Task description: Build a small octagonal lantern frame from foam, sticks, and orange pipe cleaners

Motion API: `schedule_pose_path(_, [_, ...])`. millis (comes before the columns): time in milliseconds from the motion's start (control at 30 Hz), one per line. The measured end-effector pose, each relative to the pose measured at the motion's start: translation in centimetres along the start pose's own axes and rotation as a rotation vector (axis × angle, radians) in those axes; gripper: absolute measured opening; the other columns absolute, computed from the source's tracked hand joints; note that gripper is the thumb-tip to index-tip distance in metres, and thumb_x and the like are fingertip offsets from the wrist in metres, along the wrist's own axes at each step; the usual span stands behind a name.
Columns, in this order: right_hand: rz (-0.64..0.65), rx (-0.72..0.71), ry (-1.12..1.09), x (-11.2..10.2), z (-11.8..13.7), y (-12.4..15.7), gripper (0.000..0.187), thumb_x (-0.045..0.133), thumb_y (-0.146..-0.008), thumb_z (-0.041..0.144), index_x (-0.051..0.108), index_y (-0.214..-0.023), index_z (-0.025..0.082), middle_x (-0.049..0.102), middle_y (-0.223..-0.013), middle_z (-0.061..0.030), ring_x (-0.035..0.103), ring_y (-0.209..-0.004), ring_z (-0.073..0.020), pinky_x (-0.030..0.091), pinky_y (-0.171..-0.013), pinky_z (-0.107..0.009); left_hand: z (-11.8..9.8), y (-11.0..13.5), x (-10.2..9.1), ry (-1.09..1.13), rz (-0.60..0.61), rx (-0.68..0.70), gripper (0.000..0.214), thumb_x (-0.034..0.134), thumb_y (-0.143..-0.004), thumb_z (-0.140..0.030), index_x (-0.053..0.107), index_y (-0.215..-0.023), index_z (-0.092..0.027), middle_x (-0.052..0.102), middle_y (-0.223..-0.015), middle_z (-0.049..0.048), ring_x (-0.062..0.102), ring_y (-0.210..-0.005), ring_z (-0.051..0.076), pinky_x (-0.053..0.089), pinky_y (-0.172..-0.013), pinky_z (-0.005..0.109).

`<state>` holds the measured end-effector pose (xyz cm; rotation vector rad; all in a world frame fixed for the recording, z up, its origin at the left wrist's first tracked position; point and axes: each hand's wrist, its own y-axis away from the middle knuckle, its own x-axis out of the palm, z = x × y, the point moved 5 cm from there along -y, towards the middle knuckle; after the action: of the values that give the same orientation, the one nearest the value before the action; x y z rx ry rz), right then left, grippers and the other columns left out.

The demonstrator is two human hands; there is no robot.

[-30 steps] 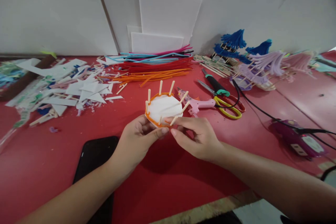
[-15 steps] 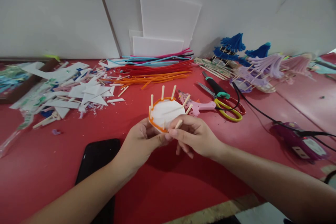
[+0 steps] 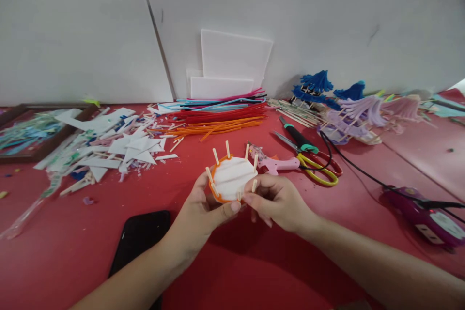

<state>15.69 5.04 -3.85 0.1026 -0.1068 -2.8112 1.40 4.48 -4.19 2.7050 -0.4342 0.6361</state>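
Between my hands, above the red table, is a white foam board piece (image 3: pixel 234 177) with several short wooden sticks standing up around its rim. An orange pipe cleaner (image 3: pixel 213 185) runs along its left and near edge, outside or between the sticks. My left hand (image 3: pixel 203 208) grips the board from the left, its thumb on the near edge. At the near right edge my right hand (image 3: pixel 274 201) is closed, thumb and fingers pinched by a stick; what lies in the pinch is partly hidden. Just beyond is a pink glue gun (image 3: pixel 278 164).
Scissors (image 3: pixel 319 169) and a black-handled tool (image 3: pixel 298 135) lie right of the glue gun. A purple power strip (image 3: pixel 425 215) sits far right, a black phone (image 3: pixel 141 237) near left. Foam scraps (image 3: pixel 134 147), pipe cleaners (image 3: pixel 221 126) and blue and lilac models (image 3: pixel 356 111) line the back.
The board has turned in my hands, so the sticks and orange pipe cleaner sit at different places. My right hand stays at the near right edge. The camera view has tilted up.
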Motion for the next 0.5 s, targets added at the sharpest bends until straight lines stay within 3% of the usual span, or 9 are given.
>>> schedule_pose_path(100, [-0.041,-0.087,0.11,-0.1,0.4,0.2,0.018,0.059,-0.08,0.034,0.058,-0.084,0.016,0.053,-0.049,0.0065,0.045,-0.034,-0.0052,0.034,-0.033,-0.016,-0.2,0.1,0.1,-0.003,-0.026,0.005,0.071,0.08,-0.066,-0.015,0.043,-0.126,-0.023,0.069,-0.105,0.0059,0.066,-0.082,0.012,0.053,-0.074,0.022])
schedule_pose_path(267, [-0.341,-0.516,0.528,-0.7,2.6,1.2,0.011,0.063,-0.076,0.019,0.059,-0.086,0.018,0.063,-0.059,0.0034,0.059,-0.049,-0.0079,0.048,-0.048,-0.016,-0.6,0.2,0.0,0.035,-0.148,0.003,0.094,0.082,-0.062,-0.012,0.03,-0.137,-0.029,0.067,-0.109,0.0057,0.066,-0.08,0.014,0.055,-0.068,0.022])
schedule_pose_path(367, [-0.364,-0.684,0.656,-0.5,3.5,1.6,0.006,0.063,-0.076,0.016,0.06,-0.08,0.019,0.068,-0.065,0.0017,0.063,-0.053,-0.0085,0.051,-0.052,-0.016,-0.7,0.2,-0.1,0.031,-0.147,0.017,0.093,0.082,-0.062,-0.012,0.03,-0.138,-0.03,0.067,-0.109,0.0051,0.066,-0.082,0.013,0.055,-0.069,0.021])
schedule_pose_path(500, [-0.354,-0.776,0.672,-0.7,4.0,1.6,0.006,0.066,-0.076,0.014,0.063,-0.08,0.017,0.068,-0.071,-0.0023,0.065,-0.063,-0.0113,0.054,-0.06,-0.02,-0.7,0.4,-0.4,-0.004,-0.174,-0.012,0.088,0.082,-0.063,-0.014,0.034,-0.135,-0.031,0.067,-0.109,0.0045,0.066,-0.08,0.012,0.056,-0.066,0.02])
